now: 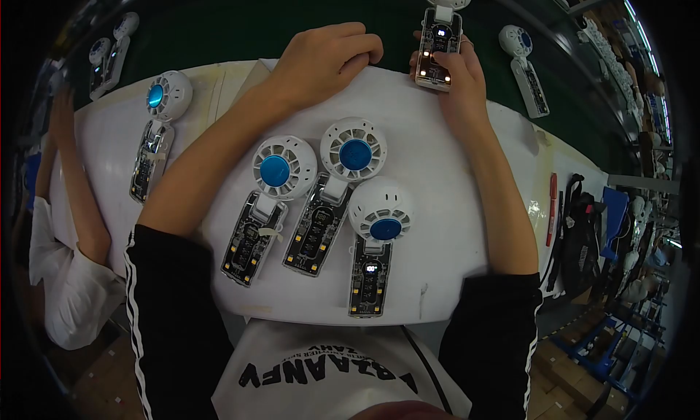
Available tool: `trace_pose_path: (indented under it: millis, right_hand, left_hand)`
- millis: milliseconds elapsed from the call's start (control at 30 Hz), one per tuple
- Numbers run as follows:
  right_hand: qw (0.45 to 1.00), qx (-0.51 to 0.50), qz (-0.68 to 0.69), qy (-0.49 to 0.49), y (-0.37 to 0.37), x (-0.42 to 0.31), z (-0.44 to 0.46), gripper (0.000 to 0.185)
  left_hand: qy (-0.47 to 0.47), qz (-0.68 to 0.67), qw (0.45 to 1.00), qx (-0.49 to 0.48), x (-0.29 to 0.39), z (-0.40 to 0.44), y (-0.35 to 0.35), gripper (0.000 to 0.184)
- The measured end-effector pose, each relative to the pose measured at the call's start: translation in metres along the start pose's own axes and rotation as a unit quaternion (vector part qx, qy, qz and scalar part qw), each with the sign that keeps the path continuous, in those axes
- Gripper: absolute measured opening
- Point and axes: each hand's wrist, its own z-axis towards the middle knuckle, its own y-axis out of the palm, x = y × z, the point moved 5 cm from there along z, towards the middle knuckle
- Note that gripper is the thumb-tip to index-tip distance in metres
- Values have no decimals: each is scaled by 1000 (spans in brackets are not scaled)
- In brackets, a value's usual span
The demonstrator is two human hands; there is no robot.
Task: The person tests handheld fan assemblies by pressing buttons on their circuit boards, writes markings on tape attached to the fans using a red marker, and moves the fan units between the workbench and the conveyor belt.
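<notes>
Fingers of the right hand (pixel 462 71) grasp the lit handheld fan (pixel 442 44); best steady, display (pixel 441 33) uncovered. The left hand (pixel 321 61) curls, contents untellable.

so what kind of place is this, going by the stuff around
Probably a factory assembly line: several matching fan-like devices lie about the white worktop, a dark green belt-like surface runs beyond it, and another person's arm shows at the left.

What seems to be "100" is displayed on the nearest white-headed, blue-hubbed, black-bodied plastic fan (pixel 372 263). Lit digits on the hand-held black-and-white plastic fan (pixel 440 41) and inverted black lettering on the white fabric garment (pixel 328 391) cannot be read surely.
</notes>
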Motion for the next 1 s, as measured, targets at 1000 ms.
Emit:
trace_pose_path:
  millis: [1000]
  right_hand:
    - [999,-22,39,-5,3,-2,-2,49]
  left_hand:
    - [-27,-19,998,51,3,3,-8,11]
